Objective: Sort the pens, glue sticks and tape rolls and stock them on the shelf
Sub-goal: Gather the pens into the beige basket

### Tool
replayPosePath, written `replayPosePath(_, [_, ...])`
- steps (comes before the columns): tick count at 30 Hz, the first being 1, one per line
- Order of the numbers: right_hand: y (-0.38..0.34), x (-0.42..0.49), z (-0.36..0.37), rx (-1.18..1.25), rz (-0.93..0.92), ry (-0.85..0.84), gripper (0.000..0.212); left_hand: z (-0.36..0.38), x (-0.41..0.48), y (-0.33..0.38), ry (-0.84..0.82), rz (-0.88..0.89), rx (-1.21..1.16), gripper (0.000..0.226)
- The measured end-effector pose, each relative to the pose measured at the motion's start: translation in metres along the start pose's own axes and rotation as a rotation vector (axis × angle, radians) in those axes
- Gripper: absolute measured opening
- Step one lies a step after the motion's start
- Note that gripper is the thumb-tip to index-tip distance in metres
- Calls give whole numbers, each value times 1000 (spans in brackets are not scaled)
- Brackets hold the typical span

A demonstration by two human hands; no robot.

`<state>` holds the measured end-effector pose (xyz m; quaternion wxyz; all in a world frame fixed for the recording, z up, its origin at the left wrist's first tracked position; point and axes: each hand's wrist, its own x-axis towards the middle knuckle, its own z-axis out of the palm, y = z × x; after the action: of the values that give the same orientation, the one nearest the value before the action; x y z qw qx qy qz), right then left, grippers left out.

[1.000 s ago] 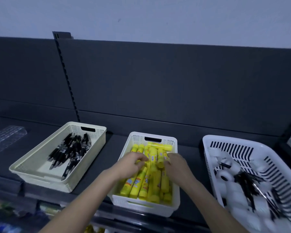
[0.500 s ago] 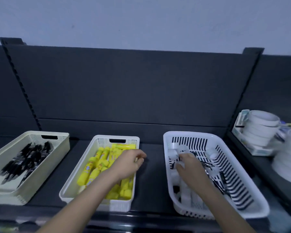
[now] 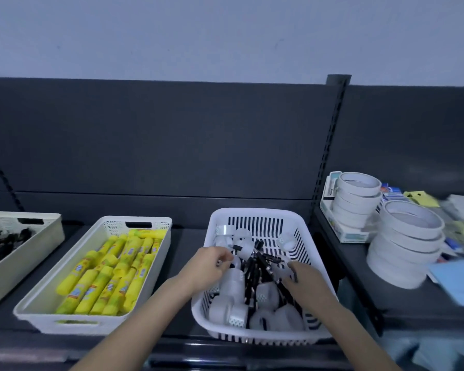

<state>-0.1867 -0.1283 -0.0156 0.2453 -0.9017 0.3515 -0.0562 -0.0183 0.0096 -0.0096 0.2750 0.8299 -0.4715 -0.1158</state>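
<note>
Pens (image 3: 255,266) and tape rolls (image 3: 231,285) lay tangled in the white basket (image 3: 255,212), and that was where the action had moved. Off the glue tray (image 3: 137,219) at nine o'clock came the left hand (image 3: 209,266), joining the right hand (image 3: 306,279) inside the basket. The two sat a little apart, left at nine o'clock of the pen bundle, right at three. Both had fingers curled down among the stock, though whether either gripped anything could not be told. The glue sticks (image 3: 105,277) looked settled, so sorting had likely turned to this mix. The pen tray (image 3: 24,215) waited further out at nine o'clock, and the stacked tape (image 3: 407,245) stood at two.
</note>
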Motion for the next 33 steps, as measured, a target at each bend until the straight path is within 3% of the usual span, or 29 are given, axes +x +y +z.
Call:
replayPosePath(5, [8, 9, -2, 15, 19, -42, 35, 8, 20, 4, -10, -39, 53, 25])
replayPosePath(9, [4, 23, -7, 59, 21, -50, 18, 17, 45, 7, -30, -15, 163, 29])
replayPosePath(15, [1, 65, 5, -74, -2, -69, 18, 28, 82, 7, -170, 178, 529, 59])
replayPosePath(21, [-3, 86, 24, -255, -77, -88, 20, 31, 102, -1, -219, 199, 586, 46])
replayPosePath(24, [0, 84, 23, -282, -42, -142, 19, 25, 101, -1, -245, 188, 487, 42])
replayPosePath(26, [7, 81, 16, -270, 23, -124, 30, 16, 98, 1, -260, 169, 429, 45])
replayPosePath(30, [18, 70, 6, -297, 86, -91, 41, 3, 98, -1, -129, 222, 582, 45])
replayPosePath(33, [18, 61, 3, -305, 90, -157, 39, 8, 94, 0, -124, 273, 668, 42])
